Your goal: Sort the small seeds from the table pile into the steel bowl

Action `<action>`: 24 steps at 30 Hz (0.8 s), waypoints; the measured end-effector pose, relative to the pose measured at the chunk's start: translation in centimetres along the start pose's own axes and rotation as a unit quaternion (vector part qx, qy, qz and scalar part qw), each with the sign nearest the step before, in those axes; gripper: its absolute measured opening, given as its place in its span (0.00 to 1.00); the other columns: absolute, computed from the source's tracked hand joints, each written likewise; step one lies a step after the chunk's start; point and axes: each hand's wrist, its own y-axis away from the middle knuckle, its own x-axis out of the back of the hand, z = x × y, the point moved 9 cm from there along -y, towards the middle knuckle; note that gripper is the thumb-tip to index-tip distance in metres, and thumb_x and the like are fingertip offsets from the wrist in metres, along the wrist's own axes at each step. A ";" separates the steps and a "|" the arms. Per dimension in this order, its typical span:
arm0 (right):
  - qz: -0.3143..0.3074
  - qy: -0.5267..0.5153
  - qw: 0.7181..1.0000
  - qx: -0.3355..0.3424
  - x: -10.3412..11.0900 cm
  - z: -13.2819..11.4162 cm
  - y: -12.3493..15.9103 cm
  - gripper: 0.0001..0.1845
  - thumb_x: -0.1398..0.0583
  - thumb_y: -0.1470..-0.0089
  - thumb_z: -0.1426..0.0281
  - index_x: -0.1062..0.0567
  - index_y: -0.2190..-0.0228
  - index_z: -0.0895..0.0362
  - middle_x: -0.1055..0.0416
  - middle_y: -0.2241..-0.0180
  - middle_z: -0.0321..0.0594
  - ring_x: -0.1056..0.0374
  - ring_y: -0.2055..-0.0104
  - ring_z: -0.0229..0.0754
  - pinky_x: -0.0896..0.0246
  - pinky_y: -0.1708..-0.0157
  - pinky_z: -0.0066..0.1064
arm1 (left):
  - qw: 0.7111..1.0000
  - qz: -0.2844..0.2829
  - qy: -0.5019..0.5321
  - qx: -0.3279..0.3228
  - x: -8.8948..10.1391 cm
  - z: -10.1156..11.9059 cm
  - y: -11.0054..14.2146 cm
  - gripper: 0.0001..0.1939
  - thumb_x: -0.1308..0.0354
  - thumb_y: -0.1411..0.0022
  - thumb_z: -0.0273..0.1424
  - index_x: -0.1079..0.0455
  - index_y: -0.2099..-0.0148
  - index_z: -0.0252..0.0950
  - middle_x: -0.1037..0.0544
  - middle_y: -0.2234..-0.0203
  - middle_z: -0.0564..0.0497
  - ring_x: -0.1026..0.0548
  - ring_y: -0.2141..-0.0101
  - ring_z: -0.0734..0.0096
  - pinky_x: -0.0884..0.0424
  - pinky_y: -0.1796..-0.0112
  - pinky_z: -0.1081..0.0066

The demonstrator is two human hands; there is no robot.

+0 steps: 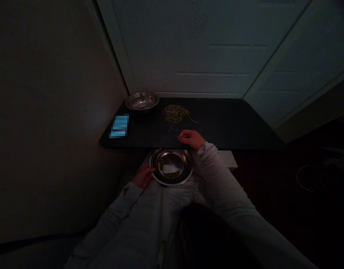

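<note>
Whether the right fingers (184, 136) hold anything is unclear.

In dim light, a dark bench (230, 123) stands before pale panels (228, 22) with striped hearts (196, 24) and grooved lines (230, 45); a plain wall (48, 93) rises at left, dark floor (267, 186) at right.

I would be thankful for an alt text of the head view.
A person's left hand holds a metal bowl with some greenish bits at their lap; the right hand, fingers curled, is at the dark table's near edge. On the table are a heap of small pieces and, left of it, a second metal bowl.
</note>
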 end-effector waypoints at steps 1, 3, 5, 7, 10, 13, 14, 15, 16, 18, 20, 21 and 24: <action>-0.001 -0.006 1.000 0.001 0.0 0.0 0.0 0.06 0.41 0.62 0.67 0.32 0.79 0.58 0.30 0.82 0.32 0.35 0.77 0.34 0.44 0.72 0.26 | 1.000 0.000 0.000 0.000 0.0 0.0 0.0 0.19 0.38 0.62 0.25 0.29 0.62 0.35 0.25 0.74 0.51 0.27 0.72 0.67 0.34 0.74 0.73; 0.005 -0.026 1.000 0.007 0.1 0.1 -0.2 0.07 0.41 0.62 0.67 0.32 0.78 0.58 0.31 0.82 0.32 0.36 0.77 0.34 0.44 0.72 0.26 | 1.000 0.002 0.001 0.003 -0.1 0.0 0.0 0.17 0.38 0.62 0.25 0.29 0.64 0.35 0.25 0.76 0.52 0.28 0.73 0.69 0.34 0.75 0.73; 0.042 -0.044 0.998 0.017 0.9 0.2 -0.3 0.07 0.42 0.61 0.66 0.32 0.77 0.57 0.31 0.81 0.32 0.36 0.76 0.34 0.43 0.71 0.27 | 1.000 0.003 0.005 0.006 -0.2 0.1 0.0 0.17 0.38 0.63 0.24 0.29 0.65 0.35 0.25 0.76 0.52 0.28 0.74 0.70 0.34 0.74 0.73; 0.101 -0.043 0.993 0.031 2.0 0.2 -0.4 0.07 0.43 0.60 0.66 0.33 0.76 0.57 0.32 0.80 0.32 0.36 0.75 0.34 0.43 0.70 0.27 | 1.000 -0.003 0.007 0.003 -0.4 0.2 0.1 0.18 0.38 0.64 0.24 0.29 0.64 0.35 0.25 0.75 0.52 0.28 0.73 0.69 0.34 0.73 0.73; 0.156 -0.009 0.987 0.042 2.9 0.3 -0.4 0.07 0.45 0.57 0.66 0.34 0.75 0.56 0.33 0.79 0.32 0.36 0.74 0.35 0.43 0.69 0.28 | 1.000 -0.006 0.005 -0.001 -0.4 0.2 0.0 0.18 0.39 0.63 0.24 0.29 0.64 0.35 0.24 0.74 0.50 0.27 0.71 0.66 0.34 0.73 0.72; 0.152 0.042 0.987 0.040 2.8 0.4 -0.5 0.06 0.45 0.56 0.66 0.33 0.74 0.56 0.33 0.78 0.32 0.37 0.74 0.35 0.44 0.69 0.29 | 1.000 0.002 -0.002 -0.003 -0.1 0.0 -0.1 0.18 0.38 0.63 0.25 0.29 0.64 0.35 0.24 0.73 0.50 0.27 0.70 0.65 0.34 0.73 0.72; 0.149 0.059 0.986 0.038 2.7 0.4 -0.5 0.06 0.45 0.56 0.67 0.33 0.74 0.56 0.32 0.78 0.33 0.37 0.74 0.35 0.44 0.69 0.29 | 1.000 0.001 -0.004 -0.004 -0.1 0.0 -0.2 0.19 0.38 0.63 0.25 0.29 0.63 0.35 0.24 0.73 0.50 0.27 0.70 0.65 0.34 0.74 0.72; 0.147 0.073 0.986 0.037 2.6 0.4 -0.5 0.06 0.45 0.56 0.67 0.33 0.73 0.56 0.32 0.78 0.33 0.37 0.74 0.36 0.44 0.69 0.29 | 1.000 0.000 -0.004 -0.005 -0.1 0.0 -0.2 0.19 0.38 0.63 0.26 0.29 0.63 0.36 0.24 0.73 0.50 0.27 0.70 0.65 0.35 0.74 0.73; 0.143 0.083 0.986 0.036 2.5 0.4 -0.6 0.06 0.45 0.56 0.67 0.32 0.73 0.56 0.32 0.77 0.33 0.37 0.73 0.35 0.44 0.68 0.29 | 1.000 -0.001 -0.002 -0.004 -0.1 0.0 -0.1 0.19 0.38 0.64 0.26 0.29 0.63 0.36 0.24 0.74 0.50 0.27 0.71 0.66 0.35 0.74 0.73; 0.132 0.094 0.986 0.035 2.3 0.4 -0.6 0.07 0.45 0.55 0.67 0.32 0.73 0.56 0.32 0.77 0.33 0.37 0.73 0.35 0.44 0.68 0.29 | 1.000 0.006 0.002 0.000 -0.1 0.1 0.0 0.18 0.38 0.64 0.25 0.29 0.64 0.35 0.25 0.76 0.52 0.28 0.73 0.68 0.35 0.75 0.73; 0.110 0.095 0.989 0.035 1.9 0.4 -0.7 0.07 0.45 0.55 0.66 0.31 0.72 0.56 0.31 0.77 0.33 0.37 0.73 0.35 0.44 0.68 0.29 | 1.000 0.011 0.004 0.004 -0.2 0.2 0.2 0.17 0.38 0.64 0.25 0.29 0.66 0.35 0.26 0.78 0.53 0.29 0.75 0.71 0.35 0.75 0.74; 0.096 0.094 0.990 0.033 1.7 0.5 -0.7 0.08 0.45 0.55 0.65 0.31 0.73 0.56 0.31 0.77 0.33 0.36 0.73 0.35 0.44 0.68 0.28 | 1.000 0.010 0.004 0.005 -0.3 0.2 0.2 0.17 0.38 0.64 0.24 0.29 0.65 0.35 0.26 0.78 0.53 0.29 0.76 0.71 0.34 0.75 0.74; 0.058 0.090 0.994 0.028 1.0 0.5 -0.6 0.08 0.43 0.57 0.65 0.30 0.74 0.56 0.31 0.78 0.32 0.36 0.74 0.34 0.44 0.70 0.27 | 1.000 -0.003 0.007 -0.001 -0.7 0.5 0.4 0.20 0.39 0.63 0.23 0.29 0.62 0.36 0.25 0.77 0.53 0.29 0.75 0.71 0.34 0.74 0.74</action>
